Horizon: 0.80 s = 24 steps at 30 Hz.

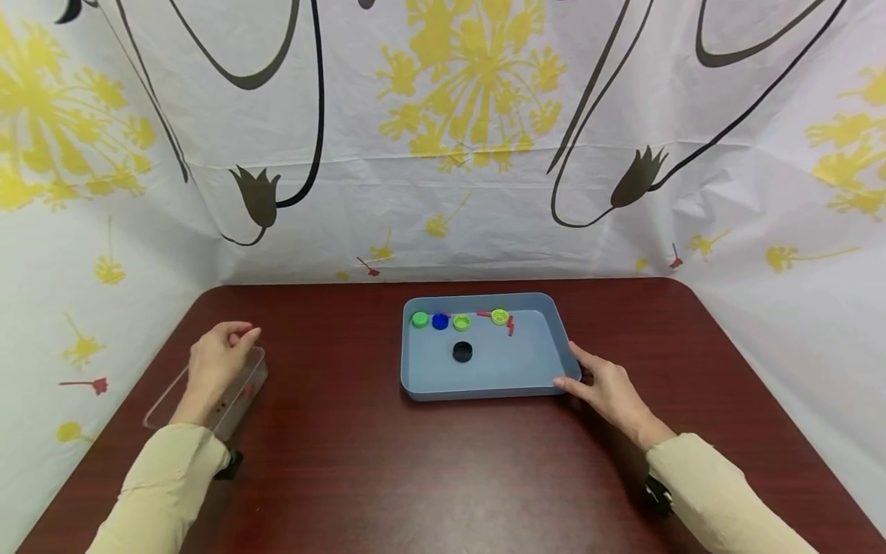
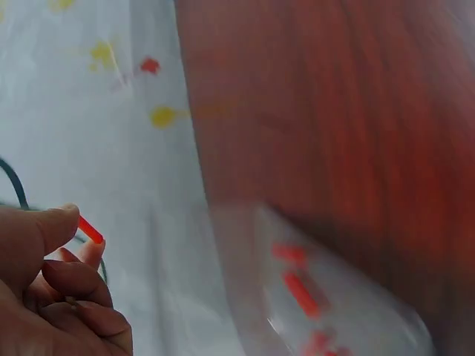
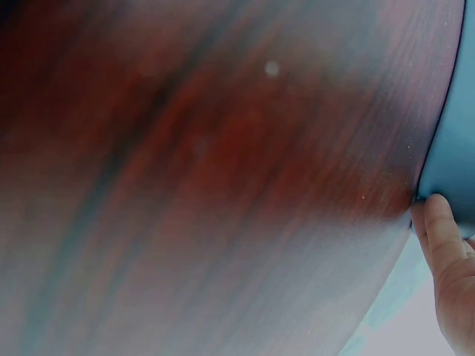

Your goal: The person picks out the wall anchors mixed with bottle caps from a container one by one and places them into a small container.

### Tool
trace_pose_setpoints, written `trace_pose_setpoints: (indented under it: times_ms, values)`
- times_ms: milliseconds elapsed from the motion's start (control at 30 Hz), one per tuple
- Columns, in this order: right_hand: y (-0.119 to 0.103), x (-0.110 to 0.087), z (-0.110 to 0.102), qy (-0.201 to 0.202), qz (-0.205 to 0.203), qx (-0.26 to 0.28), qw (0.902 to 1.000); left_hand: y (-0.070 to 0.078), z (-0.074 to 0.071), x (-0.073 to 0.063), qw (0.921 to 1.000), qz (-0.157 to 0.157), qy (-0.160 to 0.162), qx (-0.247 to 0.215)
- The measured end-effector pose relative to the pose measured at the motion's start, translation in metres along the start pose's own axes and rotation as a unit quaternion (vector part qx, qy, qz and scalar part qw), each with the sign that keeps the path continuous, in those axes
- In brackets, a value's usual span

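My left hand (image 1: 218,362) is raised over a clear plastic box (image 1: 244,400) at the left of the table. Between thumb and fingertip it pinches a small red stick (image 2: 90,230), plain in the left wrist view. Other red pieces (image 2: 300,293) lie inside the box. My right hand (image 1: 609,388) rests against the front right corner of a blue-grey tray (image 1: 519,369), its thumb at the front edge and fingers along the right side. In the right wrist view, extended fingers (image 3: 443,233) touch the tray's outer wall; the other fingers are partly hidden.
Inside the tray lie round caps: green (image 1: 420,318), blue (image 1: 440,322), two yellow-green (image 1: 461,323) and black (image 1: 462,352). Red sticks (image 1: 511,327) lie near its back edge. A patterned white sheet (image 1: 332,223) hangs behind and beside the dark red-brown table (image 1: 332,431).
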State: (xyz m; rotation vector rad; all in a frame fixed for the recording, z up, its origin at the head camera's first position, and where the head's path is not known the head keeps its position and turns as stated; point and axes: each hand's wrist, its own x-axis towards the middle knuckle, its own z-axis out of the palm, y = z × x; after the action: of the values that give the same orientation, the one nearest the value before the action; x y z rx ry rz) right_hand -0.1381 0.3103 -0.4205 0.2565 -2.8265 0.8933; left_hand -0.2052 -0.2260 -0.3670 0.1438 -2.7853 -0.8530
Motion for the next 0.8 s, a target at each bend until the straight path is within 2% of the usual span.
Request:
trace_pose_setpoints:
  times_ms: [167, 300, 600, 667, 800]
  values:
    - [0.001, 0.0, 0.001, -0.005, 0.0, 0.003, 1.0, -0.028, -0.008, -0.008, 0.9996, -0.011, -0.003, 0.027]
    - [0.002, -0.001, 0.001, -0.01, 0.004, 0.004, 0.9999, -0.043, -0.008, -0.015, 0.9989, -0.011, -0.015, 0.043]
    - [0.001, -0.002, 0.0, -0.007, 0.002, 0.003, 1.0, -0.056, -0.005, -0.021, 0.9949, 0.014, -0.067, 0.074]
    - [0.001, -0.001, 0.0, -0.005, 0.0, 0.003, 1.0, -0.058, -0.004, -0.022, 0.994, 0.011, -0.078, 0.076]
    - [-0.001, -0.001, -0.001, -0.004, 0.0, 0.002, 1.0, -0.059, -0.003, -0.023, 0.9938, 0.012, -0.079, 0.077]
